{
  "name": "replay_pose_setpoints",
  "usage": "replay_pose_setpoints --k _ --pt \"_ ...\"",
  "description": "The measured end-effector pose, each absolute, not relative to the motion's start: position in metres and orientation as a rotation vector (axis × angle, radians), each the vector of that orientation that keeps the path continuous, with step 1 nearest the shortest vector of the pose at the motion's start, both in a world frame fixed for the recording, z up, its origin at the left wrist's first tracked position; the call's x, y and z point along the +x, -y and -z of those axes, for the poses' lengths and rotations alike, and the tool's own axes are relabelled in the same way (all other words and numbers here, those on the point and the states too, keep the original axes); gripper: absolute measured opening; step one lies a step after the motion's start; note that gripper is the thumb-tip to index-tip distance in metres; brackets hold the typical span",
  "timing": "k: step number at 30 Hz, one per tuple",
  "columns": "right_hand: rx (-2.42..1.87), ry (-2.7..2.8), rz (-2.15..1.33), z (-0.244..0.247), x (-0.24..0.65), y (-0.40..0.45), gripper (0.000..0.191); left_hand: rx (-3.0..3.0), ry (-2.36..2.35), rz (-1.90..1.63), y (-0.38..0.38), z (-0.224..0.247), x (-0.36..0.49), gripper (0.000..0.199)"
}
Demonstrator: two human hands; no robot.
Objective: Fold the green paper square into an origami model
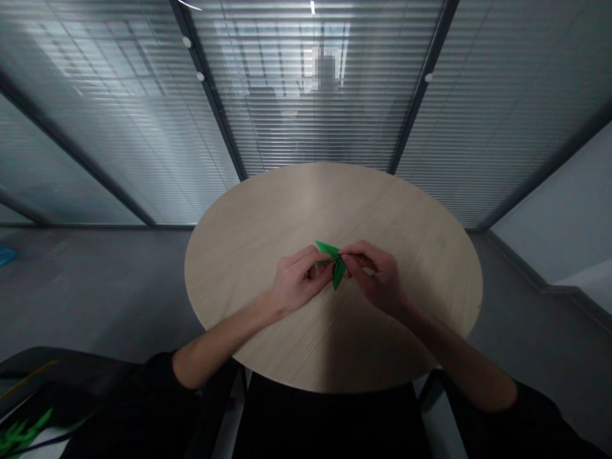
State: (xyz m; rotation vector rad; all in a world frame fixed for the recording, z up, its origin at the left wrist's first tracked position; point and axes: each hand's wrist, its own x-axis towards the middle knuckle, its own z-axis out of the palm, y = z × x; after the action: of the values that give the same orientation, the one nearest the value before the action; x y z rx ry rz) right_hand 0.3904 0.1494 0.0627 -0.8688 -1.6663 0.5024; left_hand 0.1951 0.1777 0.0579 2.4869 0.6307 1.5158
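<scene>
A small piece of green folded paper [339,271] with pointed ends is held up between both hands over the middle of the table. From the left, my left hand [301,274] pinches it between thumb and fingers. My right hand [375,274] grips its other side with the fingertips. One green point sticks up to the upper left, another hangs down between the hands. The fingers cover the rest of the paper, so its full shape is hidden.
Beneath my hands is a round wooden table [268,210]. Behind it stand glass panels with blinds [315,127]. Blurred green items [23,433] lie at the lower left, and a blue object [6,255] is on the floor [95,280] at far left.
</scene>
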Motion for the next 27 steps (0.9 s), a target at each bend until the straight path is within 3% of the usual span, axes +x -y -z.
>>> replay_pose_setpoints --k 20,27 --pt "-0.813 1.586 -0.753 -0.058 0.389 -0.148 0.027 2.137 -0.814 -1.442 -0.178 -0.058 0.200 0.006" --pt "-0.913 1.524 -0.747 -0.056 0.388 -0.152 0.017 2.326 -0.804 -1.453 -0.177 -0.065 0.200 0.009"
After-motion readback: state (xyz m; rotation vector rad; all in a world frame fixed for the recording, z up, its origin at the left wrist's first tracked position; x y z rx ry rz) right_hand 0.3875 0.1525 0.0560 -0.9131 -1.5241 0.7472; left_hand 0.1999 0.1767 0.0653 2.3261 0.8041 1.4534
